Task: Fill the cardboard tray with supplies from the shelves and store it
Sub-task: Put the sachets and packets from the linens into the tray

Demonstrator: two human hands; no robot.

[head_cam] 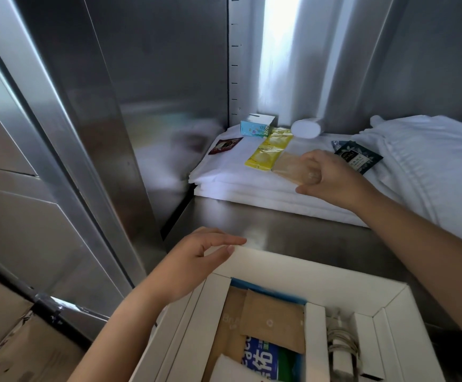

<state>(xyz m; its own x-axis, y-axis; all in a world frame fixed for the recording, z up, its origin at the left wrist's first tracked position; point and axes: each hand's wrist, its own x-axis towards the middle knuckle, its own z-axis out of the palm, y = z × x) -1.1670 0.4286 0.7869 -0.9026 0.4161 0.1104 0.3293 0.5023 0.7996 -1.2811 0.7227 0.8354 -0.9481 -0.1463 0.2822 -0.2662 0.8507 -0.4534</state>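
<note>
We see right hand [326,175] pinching a translucent tan sachet [290,165] — left hand [196,263], fingers straight, rests on white cardboard tray [307,268] rim.

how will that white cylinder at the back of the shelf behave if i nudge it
The white cylinder lies on its side, round end toward the camera, so a nudge would probably set it rolling. The folded white towels it seems to rest on are soft and may slow it. Its smooth surface looks somewhat slippery.
</note>
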